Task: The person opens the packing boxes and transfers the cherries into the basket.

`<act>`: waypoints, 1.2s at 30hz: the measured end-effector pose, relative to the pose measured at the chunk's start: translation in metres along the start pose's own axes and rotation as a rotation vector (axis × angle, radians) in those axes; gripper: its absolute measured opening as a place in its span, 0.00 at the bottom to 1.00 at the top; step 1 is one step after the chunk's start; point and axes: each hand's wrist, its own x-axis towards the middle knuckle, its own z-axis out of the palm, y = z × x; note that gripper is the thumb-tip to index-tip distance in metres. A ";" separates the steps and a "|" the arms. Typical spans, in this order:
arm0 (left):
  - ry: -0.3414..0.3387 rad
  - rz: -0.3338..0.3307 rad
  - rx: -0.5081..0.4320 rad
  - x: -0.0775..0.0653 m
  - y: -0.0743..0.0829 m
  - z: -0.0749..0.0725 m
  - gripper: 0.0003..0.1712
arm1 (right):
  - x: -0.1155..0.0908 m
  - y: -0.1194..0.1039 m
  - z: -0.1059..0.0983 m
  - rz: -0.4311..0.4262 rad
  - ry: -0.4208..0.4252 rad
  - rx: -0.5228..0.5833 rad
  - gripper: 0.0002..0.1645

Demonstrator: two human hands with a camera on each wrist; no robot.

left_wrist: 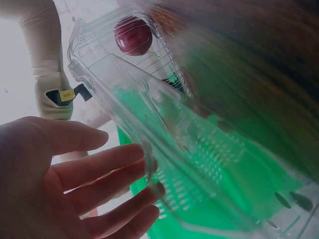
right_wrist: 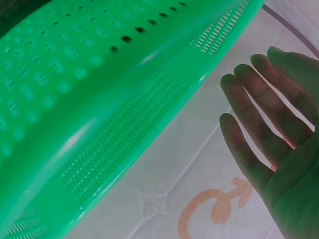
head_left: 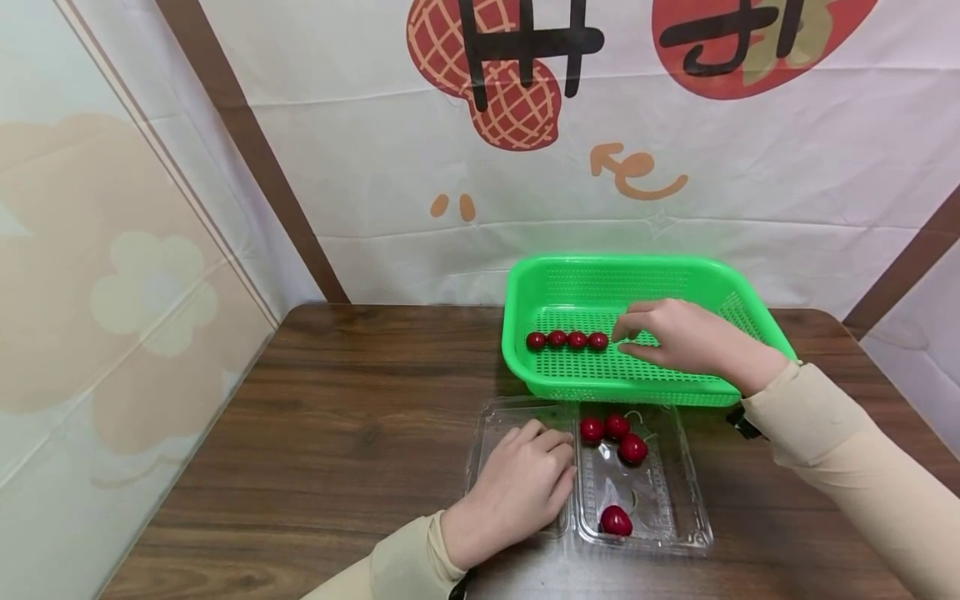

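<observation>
My right hand (head_left: pixel 671 335) hovers inside the green basket (head_left: pixel 637 392), its fingers relaxed and apart with nothing between them. Just left of its fingertips, several dark red cherries (head_left: pixel 577 340) lie in a straight row on the basket floor. Over the left half of an opened clear plastic box (head_left: pixel 690 517) is my left hand (head_left: pixel 525 475), with loosely bent fingers; the left wrist view has its fingertips right at the clear edge. In the box's right half, three cherries (head_left: pixel 632 450) cluster at the back, some with stems, and a single cherry (head_left: pixel 617 521) lies near the front.
The box stands directly in front of the basket on a dark wooden table (head_left: pixel 322 450). A printed white cloth (head_left: pixel 360 150) hangs behind the table's far edge and another panel (head_left: pixel 112 292) flanks it on the left.
</observation>
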 end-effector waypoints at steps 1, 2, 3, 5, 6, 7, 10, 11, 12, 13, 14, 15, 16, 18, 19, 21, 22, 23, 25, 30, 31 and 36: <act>-0.002 0.000 -0.001 0.000 0.000 0.000 0.08 | -0.001 -0.001 0.001 -0.002 0.001 0.001 0.07; -0.005 0.000 -0.003 0.000 0.000 0.001 0.08 | -0.002 -0.002 0.002 -0.003 0.000 0.002 0.07; -0.007 0.001 -0.005 -0.001 0.000 0.001 0.08 | -0.004 -0.003 0.003 -0.003 0.001 0.002 0.07; -0.009 -0.001 -0.007 -0.001 0.001 0.001 0.08 | -0.006 -0.004 0.004 -0.007 0.005 0.000 0.07; -0.008 -0.001 -0.006 -0.001 0.001 0.002 0.08 | -0.007 -0.005 0.005 -0.012 0.008 -0.001 0.07; -0.008 -0.001 -0.005 -0.001 0.000 0.002 0.09 | -0.007 -0.005 0.006 -0.018 0.013 -0.002 0.07; -0.003 -0.001 0.003 0.000 0.000 0.001 0.08 | -0.009 -0.007 0.007 -0.041 0.034 -0.012 0.06; -0.001 0.001 0.004 0.000 0.000 0.001 0.08 | -0.010 -0.007 0.007 -0.049 0.042 -0.015 0.06; 0.000 0.001 0.005 0.000 0.000 0.001 0.08 | -0.011 -0.008 0.008 -0.059 0.051 -0.015 0.05; 0.002 0.001 0.004 0.001 0.000 0.001 0.08 | -0.013 -0.009 0.008 -0.064 0.058 -0.018 0.05; 0.002 0.001 0.004 0.001 0.000 0.001 0.08 | -0.014 -0.010 0.008 -0.069 0.064 -0.020 0.05; 0.002 0.000 0.003 0.001 0.000 0.001 0.08 | -0.015 -0.010 0.009 -0.073 0.069 -0.020 0.05; 0.000 0.000 0.001 0.001 0.000 0.000 0.08 | -0.016 -0.011 0.009 -0.074 0.074 -0.022 0.05; -0.003 -0.002 -0.001 0.001 0.000 0.000 0.08 | -0.018 -0.013 0.009 -0.075 0.082 -0.023 0.05; -0.004 -0.003 -0.002 0.001 0.000 0.000 0.08 | -0.019 -0.014 0.009 -0.072 0.083 -0.026 0.05; -0.006 -0.004 -0.004 0.001 0.000 -0.001 0.08 | -0.021 -0.015 0.009 -0.072 0.091 -0.024 0.05; -0.006 -0.005 -0.004 0.001 0.000 -0.001 0.08 | -0.022 -0.016 0.009 -0.073 0.095 -0.026 0.05; -0.006 -0.005 -0.005 0.001 0.001 -0.001 0.08 | -0.022 -0.016 0.009 -0.075 0.100 -0.028 0.06; -0.005 -0.005 -0.006 0.001 0.001 -0.001 0.08 | -0.024 -0.019 0.010 -0.078 0.104 -0.031 0.06; 0.001 -0.004 -0.001 0.001 0.000 0.000 0.08 | -0.029 -0.026 0.012 -0.087 0.109 -0.033 0.07; 0.002 -0.003 0.001 0.001 0.000 0.000 0.08 | -0.030 -0.028 0.013 -0.091 0.112 -0.030 0.07; 0.006 -0.001 0.005 0.000 0.000 -0.001 0.08 | -0.034 -0.035 0.015 -0.113 0.129 -0.026 0.07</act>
